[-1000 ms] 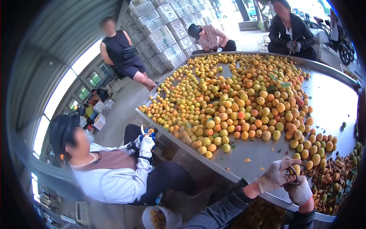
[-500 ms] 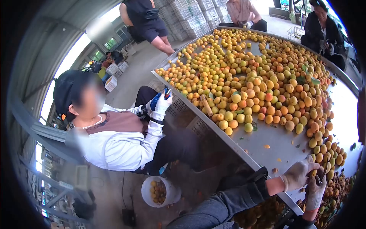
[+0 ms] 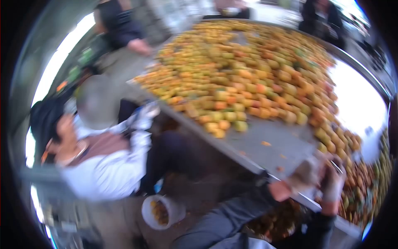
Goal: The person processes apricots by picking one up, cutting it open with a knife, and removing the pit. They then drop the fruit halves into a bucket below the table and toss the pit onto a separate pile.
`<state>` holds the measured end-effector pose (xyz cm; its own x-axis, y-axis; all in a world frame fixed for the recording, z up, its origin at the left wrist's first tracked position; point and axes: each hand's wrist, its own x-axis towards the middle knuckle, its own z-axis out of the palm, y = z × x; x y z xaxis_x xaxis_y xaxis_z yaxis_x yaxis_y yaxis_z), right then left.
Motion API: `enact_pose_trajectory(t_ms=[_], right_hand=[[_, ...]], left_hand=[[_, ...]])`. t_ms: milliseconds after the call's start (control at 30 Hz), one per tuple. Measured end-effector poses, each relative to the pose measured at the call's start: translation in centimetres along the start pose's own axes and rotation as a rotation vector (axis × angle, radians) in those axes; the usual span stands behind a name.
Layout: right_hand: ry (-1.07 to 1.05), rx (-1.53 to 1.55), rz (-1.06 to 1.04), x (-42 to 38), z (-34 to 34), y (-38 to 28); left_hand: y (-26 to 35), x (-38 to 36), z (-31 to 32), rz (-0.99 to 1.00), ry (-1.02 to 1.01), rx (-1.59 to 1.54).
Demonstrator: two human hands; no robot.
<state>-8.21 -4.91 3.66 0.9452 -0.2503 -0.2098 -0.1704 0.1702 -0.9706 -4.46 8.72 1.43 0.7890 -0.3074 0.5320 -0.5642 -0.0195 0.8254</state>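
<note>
Both my hands wear pale gloves and meet over the near right part of a metal table. My left hand is closed, its fingertips against my other hand; blur hides what they hold. My right hand is curled, with a thin shiny edge, apparently a small metal tool, at its fingers. Just beyond lie yellow-orange apricots, heaped across the table. To the right of my hands spreads a darker pile of small brownish pieces, too smeared to name.
A person in a white jacket sits at the table's left side. By that person a white bucket holds some fruit. Another person is at the back left, and more people sit beyond the table. Below my forearms is more fruit.
The view has swung, so the table and people appear farther left, and everything is blurred. My hands stay together, and a shiny edge now shows at my right fingers.
</note>
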Motion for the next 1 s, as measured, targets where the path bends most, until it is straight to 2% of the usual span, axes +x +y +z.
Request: enact_pose_trajectory(t_ms=[33, 67, 100, 133, 200, 233, 300, 333, 400, 433, 567, 600, 767, 833, 867, 1000], right_hand=[[0.007, 0.025, 0.025, 0.0, 0.3, 0.0], [-0.019, -0.143, -0.055, -0.4, 1.1, -1.5], [0.049, 0.013, -0.029, -0.2, 1.4, -0.5], [0.044, 0.030, -0.002, -0.6, 1.5, -1.3], [0.016, 0.066, 0.100, -0.9, 1.1, -3.1], [-0.004, 0.076, 0.104, -0.7, 0.5, -3.1], [0.012, -0.221, 0.084, 0.4, -0.5, -1.4], [0.005, -0.208, 0.077, 1.0, -1.1, -0.2], [0.170, -0.172, -0.288, 2.0, -2.1, 2.5], [0.196, -0.010, 0.021, 0.3, -1.2, -2.3], [0.311, 0.429, -0.269, -0.2, -0.6, -3.6], [0.323, 0.478, -0.287, -0.5, -0.5, -3.8], [0.307, 0.490, -0.388, -0.9, -0.7, -3.4], [0.375, -0.083, -0.660, -0.7, -0.7, -2.9], [0.380, -0.081, -0.656, -0.8, -0.6, -2.9], [0.258, 0.305, -0.538, -1.7, 0.4, -3.6]], left_hand=[[-0.2, 0.2, -0.4, -0.103, -0.065, -0.008], [-6.1, -2.9, 1.0, -0.065, -0.034, 0.201], [-2.8, -0.3, -0.3, -0.178, 0.030, -0.165], [0.3, 0.7, -1.9, -0.484, -0.068, -0.292], [0.0, 1.0, -2.3, -0.590, -0.028, -0.627], [-0.3, 1.3, -2.5, -0.604, -0.061, -0.642], [-0.8, 1.9, -3.2, -0.694, 0.123, -0.926], [-0.5, 1.8, -3.3, -0.716, 0.104, -0.940], [-0.8, 1.4, -3.0, -0.761, 0.078, -0.925], [-0.8, 1.1, -2.7, -0.806, 0.059, -0.913], [0.4, 1.0, -1.9, -0.884, -0.057, -0.744], [0.4, 0.8, -1.6, -0.898, -0.103, -0.704], [0.9, 0.3, -0.2, -0.963, -0.198, -0.585], [1.2, 0.3, 0.7, -0.958, -0.123, -0.597], [1.5, 0.3, 0.9, -0.963, -0.127, -0.594], [1.8, -0.3, 1.1, -0.841, -0.161, -0.440]])
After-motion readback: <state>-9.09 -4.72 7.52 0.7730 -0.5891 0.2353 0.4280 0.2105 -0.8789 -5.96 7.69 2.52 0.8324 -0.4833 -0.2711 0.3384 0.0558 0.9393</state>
